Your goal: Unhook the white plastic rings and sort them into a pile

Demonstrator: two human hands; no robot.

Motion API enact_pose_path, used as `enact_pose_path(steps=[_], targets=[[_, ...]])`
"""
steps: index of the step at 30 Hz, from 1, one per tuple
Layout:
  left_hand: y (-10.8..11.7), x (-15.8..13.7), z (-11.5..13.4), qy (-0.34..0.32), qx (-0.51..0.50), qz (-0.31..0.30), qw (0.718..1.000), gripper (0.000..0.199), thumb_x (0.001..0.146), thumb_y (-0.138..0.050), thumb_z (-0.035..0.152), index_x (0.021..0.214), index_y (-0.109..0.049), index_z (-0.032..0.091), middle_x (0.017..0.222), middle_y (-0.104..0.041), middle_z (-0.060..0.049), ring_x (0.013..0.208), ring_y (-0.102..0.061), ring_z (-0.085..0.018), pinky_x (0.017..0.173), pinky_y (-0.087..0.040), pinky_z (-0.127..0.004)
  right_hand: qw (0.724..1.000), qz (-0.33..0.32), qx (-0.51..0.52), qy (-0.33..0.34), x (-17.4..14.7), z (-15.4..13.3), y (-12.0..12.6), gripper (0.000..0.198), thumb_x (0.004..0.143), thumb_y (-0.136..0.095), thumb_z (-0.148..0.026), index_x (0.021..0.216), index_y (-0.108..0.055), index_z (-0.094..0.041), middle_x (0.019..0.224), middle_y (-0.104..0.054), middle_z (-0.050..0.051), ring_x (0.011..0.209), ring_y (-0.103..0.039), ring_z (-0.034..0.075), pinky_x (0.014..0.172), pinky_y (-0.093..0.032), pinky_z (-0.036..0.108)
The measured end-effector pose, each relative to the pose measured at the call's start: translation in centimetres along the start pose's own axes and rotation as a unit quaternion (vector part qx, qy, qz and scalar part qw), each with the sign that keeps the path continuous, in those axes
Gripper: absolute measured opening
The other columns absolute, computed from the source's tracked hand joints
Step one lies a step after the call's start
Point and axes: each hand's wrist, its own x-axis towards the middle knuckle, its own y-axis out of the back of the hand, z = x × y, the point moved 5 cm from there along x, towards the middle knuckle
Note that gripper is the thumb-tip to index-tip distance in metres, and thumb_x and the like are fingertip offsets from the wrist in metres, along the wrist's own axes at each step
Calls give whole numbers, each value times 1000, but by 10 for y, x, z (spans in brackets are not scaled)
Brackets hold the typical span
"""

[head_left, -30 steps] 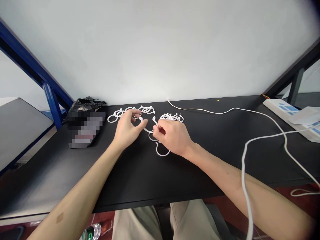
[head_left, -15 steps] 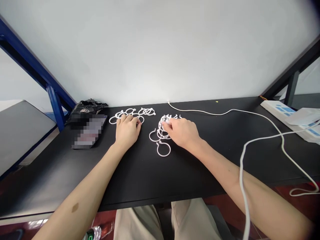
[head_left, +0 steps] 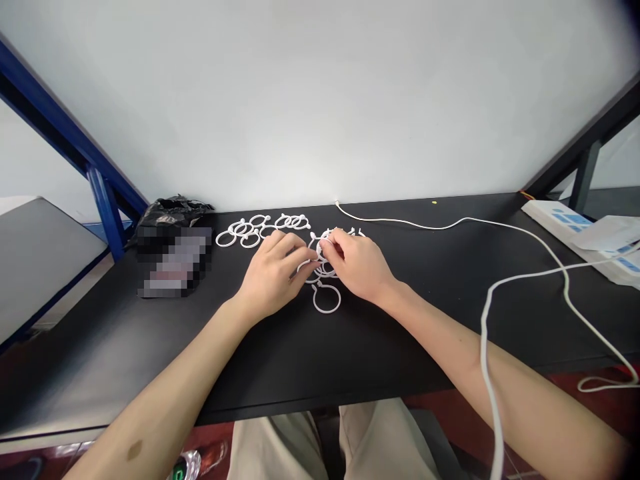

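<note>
Through the head camera I have both hands meeting over a pile of white rings point(head_left: 327, 272) around the middle of the black desk point(head_left: 400, 347). My right hand point(head_left: 363, 262) comes in from the right, and its thumb and index finger look pinched together on a white ring point(head_left: 319, 251) at the far part of the pile. My left hand point(head_left: 275, 277) is curled at the pile's left edge, thumb and fingers just beside the rings; I can't tell whether they grasp one. Because the rings overlap and have little stubs that could hook on each other, I'd grip lightly near an end, let the left thumb steady the neighbours against the desk, and tease gently rather than tug. Thin, smooth plastic, as I judge it, would bend under a hard squeeze or slip sideways. I'd mind the loose ring point(head_left: 327, 312) on the near side of the pile, which a low wrist could brush, and the far-left group of rings point(head_left: 242, 233), close beyond my left knuckles. The white cable point(head_left: 484, 327) crossing my view of the right forearm deserves slow, small arm motions.
</note>
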Motion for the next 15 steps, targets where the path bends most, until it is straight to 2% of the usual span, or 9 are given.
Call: enact_pose_path(steps=[1,4,6,9,12,15], targets=[[0,-1,-3,32,-22,3,999,7,92,-57,25,98,-60,23,92,-63,-4,81,-51,-18,76,-45,-35,1000,-1,-1,2,-1,0,0,32,99,-40,-35,72,-50,-19,61,-53,-3,51,-39,9,53,-24,26],[0,-4,-15,151,-65,17,986,29,87,-63,27,113,-51,22,92,-61,-2,81,-54,-17,75,-47,-34,999,-21,6,29,-3,-5,-4,33,95,-43,-31,64,-42,-20,57,-47,-4,51,-36,8,52,-22,25],[-3,-6,-22,205,-76,10,976,41,83,-65,26,120,-47,22,93,-61,-2,81,-55,-18,74,-47,-34,998,-40,7,51,-5,-10,-8,32,93,-45,-30,63,-40,-20,57,-46,-4,52,-36,8,52,-22,25],[-7,-5,-30,259,-89,2,962,49,79,-69,30,121,-47,23,94,-61,-1,83,-55,-18,78,-47,-36,998,-41,-6,53,-5,-13,-12,31,91,-46,-28,62,-41,-19,56,-46,-4,52,-35,8,51,-21,25],[-7,-4,-40,318,-96,22,943,51,77,-72,35,121,-48,22,95,-62,-1,83,-56,-18,82,-46,-38,999,-15,-19,34,-5,-13,-10,29,89,-46,-26,61,-42,-19,55,-47,-4,50,-34,8,51,-21,25],[-8,-6,-52,332,-88,22,939,51,79,-71,40,121,-50,21,98,-63,-3,88,-56,-20,83,-47,-38,1000,2,-16,23,-5,-11,-6,30,90,-46,-28,62,-43,-19,56,-50,-4,50,-37,8,51,-22,25]])
